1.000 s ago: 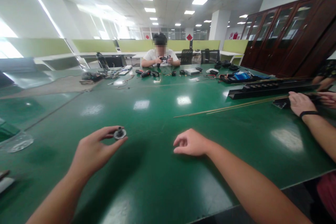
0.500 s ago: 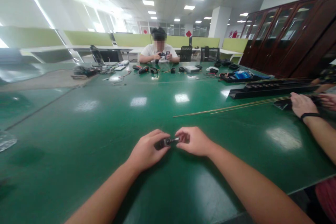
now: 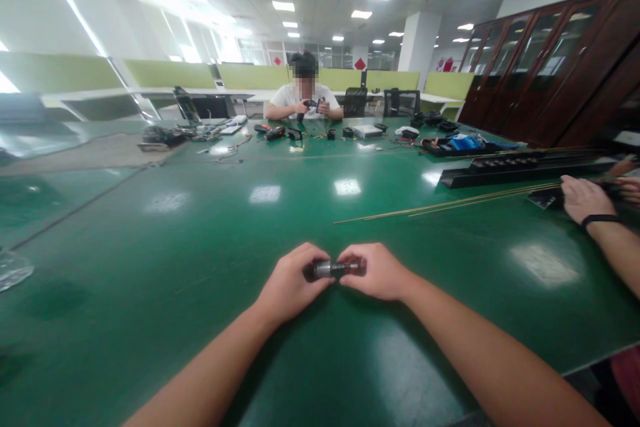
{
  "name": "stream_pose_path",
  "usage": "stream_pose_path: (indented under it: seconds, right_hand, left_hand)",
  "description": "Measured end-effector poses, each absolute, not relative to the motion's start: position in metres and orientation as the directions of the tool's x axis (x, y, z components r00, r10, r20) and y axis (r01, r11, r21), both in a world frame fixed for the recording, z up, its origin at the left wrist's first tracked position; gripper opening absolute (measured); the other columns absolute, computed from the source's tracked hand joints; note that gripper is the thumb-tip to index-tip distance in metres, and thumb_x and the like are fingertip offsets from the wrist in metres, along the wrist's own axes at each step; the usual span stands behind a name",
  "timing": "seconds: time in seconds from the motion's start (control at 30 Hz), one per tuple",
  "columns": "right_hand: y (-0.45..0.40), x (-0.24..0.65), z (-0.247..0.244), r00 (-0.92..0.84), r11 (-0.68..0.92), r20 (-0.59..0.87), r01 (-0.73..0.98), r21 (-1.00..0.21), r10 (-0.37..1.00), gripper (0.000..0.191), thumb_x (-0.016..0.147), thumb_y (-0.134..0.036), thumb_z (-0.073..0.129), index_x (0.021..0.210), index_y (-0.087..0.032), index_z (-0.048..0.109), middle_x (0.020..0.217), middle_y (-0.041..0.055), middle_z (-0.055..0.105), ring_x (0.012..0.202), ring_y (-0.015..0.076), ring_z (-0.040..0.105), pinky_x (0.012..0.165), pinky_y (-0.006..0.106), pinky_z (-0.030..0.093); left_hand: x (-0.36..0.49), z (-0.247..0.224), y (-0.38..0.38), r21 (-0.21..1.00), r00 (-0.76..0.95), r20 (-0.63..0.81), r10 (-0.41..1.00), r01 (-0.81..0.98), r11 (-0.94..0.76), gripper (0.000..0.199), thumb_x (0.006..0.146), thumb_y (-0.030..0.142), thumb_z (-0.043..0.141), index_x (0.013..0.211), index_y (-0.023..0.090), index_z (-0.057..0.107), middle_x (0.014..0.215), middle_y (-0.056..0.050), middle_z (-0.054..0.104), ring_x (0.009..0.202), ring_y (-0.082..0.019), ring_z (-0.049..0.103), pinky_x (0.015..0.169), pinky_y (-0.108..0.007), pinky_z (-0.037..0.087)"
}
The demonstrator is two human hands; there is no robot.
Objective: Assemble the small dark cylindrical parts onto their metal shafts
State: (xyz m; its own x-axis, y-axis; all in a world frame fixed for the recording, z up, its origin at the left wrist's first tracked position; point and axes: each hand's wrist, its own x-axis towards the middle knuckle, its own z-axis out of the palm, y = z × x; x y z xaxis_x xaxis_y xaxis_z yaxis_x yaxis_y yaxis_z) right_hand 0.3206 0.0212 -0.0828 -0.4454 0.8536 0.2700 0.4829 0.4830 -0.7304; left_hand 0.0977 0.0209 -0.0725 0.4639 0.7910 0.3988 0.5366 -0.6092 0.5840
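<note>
A small cylindrical part (image 3: 325,269), silver in the middle with dark ends, lies level between my two hands just over the green tabletop (image 3: 210,327). Its exact kind is too blurred to name. My left hand (image 3: 295,280) has fingers and thumb closed round the left end, hiding much of it. Curled about the narrower, dark right end is my right hand (image 3: 373,271), with thumb below and fingers above. The fingertips of the two hands are close together.
Thin brass-coloured rods (image 3: 445,203) stretch rightward to a co-worker's hand (image 3: 587,200) on a dark piece. Behind them lie black channels (image 3: 500,173) and a tray with blue items (image 3: 465,142). Across the table a person (image 3: 304,97) handles a dark object, near scattered tools (image 3: 274,133).
My left hand has shifted slightly right with the cylindrical part. It now reaches further into my right hand's curled fingers, and more of its silver body shows.
</note>
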Motion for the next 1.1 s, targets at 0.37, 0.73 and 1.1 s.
stream_pose_path:
  seconds: [0.37, 0.73, 1.1]
  right_hand:
    - [0.0209, 0.32, -0.0823, -0.455, 0.5, 0.292, 0.451, -0.739, 0.841, 0.023, 0.075, -0.022, 0.072, 0.098, -0.02, 0.071, 0.088, 0.002, 0.073, 0.077, 0.0163, 0.067, 0.072, 0.026, 0.051]
    - [0.0188, 0.3183, -0.0781, -0.436, 0.498, 0.311, 0.424, -0.756, 0.844, 0.023, 0.075, -0.016, 0.069, 0.097, -0.02, 0.068, 0.086, 0.0009, 0.073, 0.077, 0.0156, 0.068, 0.072, 0.025, 0.051]
    - [0.0188, 0.3187, -0.0773, -0.45, 0.516, 0.307, 0.474, -0.714, 0.838, 0.015, 0.079, -0.021, 0.068, 0.093, -0.02, 0.074, 0.086, 0.0017, 0.074, 0.076, 0.0157, 0.067, 0.071, 0.026, 0.05]
  left_hand:
    - [0.1008, -0.0749, 0.0202, 0.592, 0.488, 0.415, 0.768, 0.496, -0.635, 0.019, 0.082, 0.025, 0.073, 0.1, 0.025, 0.07, 0.095, 0.0, 0.066, 0.088, -0.014, 0.061, 0.08, -0.026, 0.048]
    - [0.0992, -0.0767, 0.0214, 0.583, 0.487, 0.433, 0.759, 0.491, -0.647, 0.022, 0.081, 0.026, 0.075, 0.102, 0.024, 0.071, 0.097, -0.002, 0.067, 0.089, -0.016, 0.062, 0.08, -0.028, 0.05]
    - [0.1, -0.0752, 0.0211, 0.579, 0.485, 0.437, 0.758, 0.493, -0.65, 0.024, 0.081, 0.026, 0.074, 0.104, 0.023, 0.071, 0.098, -0.005, 0.068, 0.09, -0.017, 0.063, 0.081, -0.029, 0.052]
